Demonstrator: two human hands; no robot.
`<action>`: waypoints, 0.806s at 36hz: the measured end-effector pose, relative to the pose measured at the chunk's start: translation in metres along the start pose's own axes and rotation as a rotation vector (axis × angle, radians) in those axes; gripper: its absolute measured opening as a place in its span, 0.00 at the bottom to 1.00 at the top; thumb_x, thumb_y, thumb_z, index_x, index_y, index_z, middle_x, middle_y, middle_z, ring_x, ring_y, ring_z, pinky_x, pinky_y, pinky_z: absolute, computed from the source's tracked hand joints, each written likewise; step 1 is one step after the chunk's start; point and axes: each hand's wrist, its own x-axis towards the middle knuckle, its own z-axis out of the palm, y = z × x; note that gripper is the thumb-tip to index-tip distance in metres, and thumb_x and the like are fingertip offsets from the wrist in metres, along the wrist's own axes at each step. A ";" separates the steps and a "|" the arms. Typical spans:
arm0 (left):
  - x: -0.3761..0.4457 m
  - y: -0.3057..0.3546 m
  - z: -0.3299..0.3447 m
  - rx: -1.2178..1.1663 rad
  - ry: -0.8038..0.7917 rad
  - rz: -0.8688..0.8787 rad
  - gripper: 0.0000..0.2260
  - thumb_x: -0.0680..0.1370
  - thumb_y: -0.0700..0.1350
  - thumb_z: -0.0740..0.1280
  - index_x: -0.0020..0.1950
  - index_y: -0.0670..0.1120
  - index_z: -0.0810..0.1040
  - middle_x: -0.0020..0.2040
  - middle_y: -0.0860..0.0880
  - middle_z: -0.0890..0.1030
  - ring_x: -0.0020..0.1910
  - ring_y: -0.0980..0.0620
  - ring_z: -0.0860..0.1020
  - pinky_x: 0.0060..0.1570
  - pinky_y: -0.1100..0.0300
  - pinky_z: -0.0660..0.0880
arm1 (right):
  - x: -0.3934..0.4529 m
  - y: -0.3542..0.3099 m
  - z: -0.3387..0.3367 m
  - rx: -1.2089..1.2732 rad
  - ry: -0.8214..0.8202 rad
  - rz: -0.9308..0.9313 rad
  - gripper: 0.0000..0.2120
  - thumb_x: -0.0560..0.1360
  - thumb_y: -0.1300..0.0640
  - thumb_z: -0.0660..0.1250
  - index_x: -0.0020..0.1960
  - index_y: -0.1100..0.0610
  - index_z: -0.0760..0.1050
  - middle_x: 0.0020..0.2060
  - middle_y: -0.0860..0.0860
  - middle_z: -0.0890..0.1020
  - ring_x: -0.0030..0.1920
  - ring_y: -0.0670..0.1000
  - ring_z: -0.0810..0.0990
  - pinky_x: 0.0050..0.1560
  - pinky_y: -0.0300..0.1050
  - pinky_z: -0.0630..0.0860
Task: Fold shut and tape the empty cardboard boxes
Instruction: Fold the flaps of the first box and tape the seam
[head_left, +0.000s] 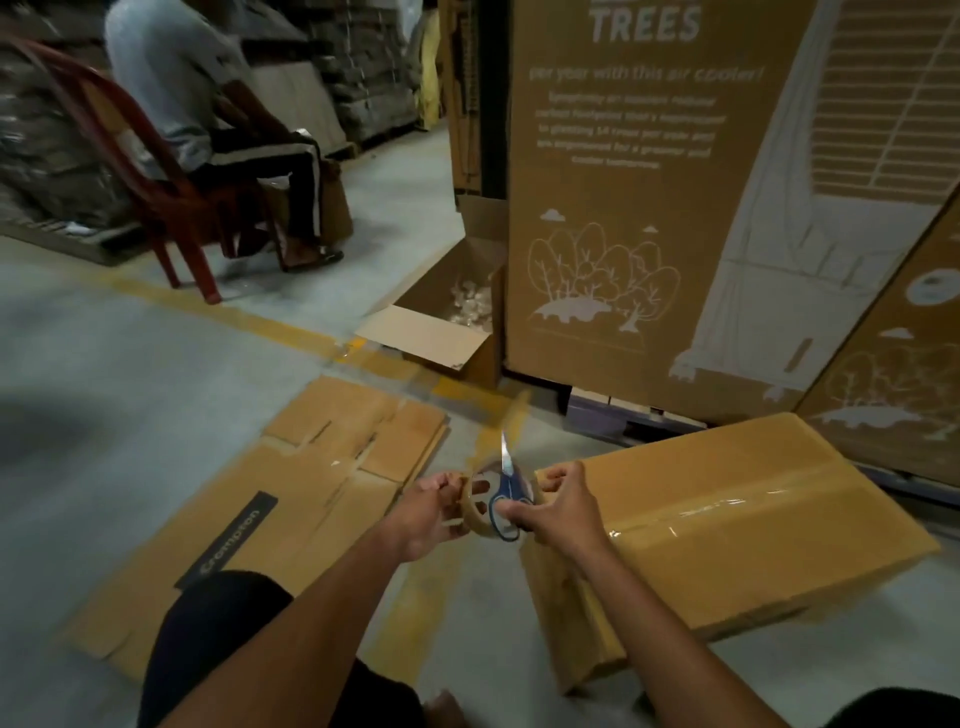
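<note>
Tape roll (480, 501): held up over the floor between both hands, just left of the taped box, likely so a fresh end can be picked free. Left hand (431, 514): fingers curled round the roll's left rim, steadying it. Right hand (553, 506): grips blue-handled scissors (506, 493) against the roll, blades pointing up and away; thumb and forefinger look pinched at the roll's right edge, though blur hides what they pinch. Taped box (727, 525): lying on the floor just right of the hands, flaps folded shut, a glossy strip of tape along the seam; it seems finished on this face. Flat cartons (270, 499): stack left of the taped box, not yet folded up, apparently next in line. Open carton (447, 332): beyond the flat cartons, flaps out, pale scraps inside. Printed cooler cartons (649, 208): tall wall directly behind the taped box, limiting room there. Seated person (208, 104) on a red chair (156, 197): far left, well apart.
</note>
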 end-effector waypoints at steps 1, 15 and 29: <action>0.007 -0.001 -0.009 -0.020 -0.021 -0.016 0.12 0.85 0.43 0.53 0.57 0.42 0.75 0.50 0.50 0.85 0.44 0.49 0.80 0.45 0.55 0.73 | 0.006 -0.002 0.008 0.135 -0.099 0.087 0.35 0.60 0.50 0.83 0.58 0.55 0.66 0.55 0.51 0.75 0.50 0.53 0.79 0.38 0.46 0.80; 0.091 -0.157 -0.081 -0.694 0.668 -0.240 0.10 0.79 0.38 0.63 0.59 0.39 0.78 0.46 0.40 0.81 0.39 0.45 0.78 0.39 0.54 0.76 | 0.069 0.096 0.177 0.179 -0.189 0.461 0.26 0.63 0.58 0.81 0.54 0.55 0.69 0.51 0.57 0.77 0.41 0.53 0.82 0.30 0.45 0.80; 0.200 -0.247 -0.090 -0.394 1.166 -0.309 0.07 0.77 0.44 0.67 0.40 0.53 0.78 0.48 0.45 0.83 0.46 0.43 0.80 0.53 0.46 0.79 | 0.170 0.182 0.236 0.047 -0.185 0.527 0.27 0.60 0.60 0.80 0.53 0.53 0.71 0.49 0.54 0.80 0.43 0.53 0.82 0.32 0.49 0.83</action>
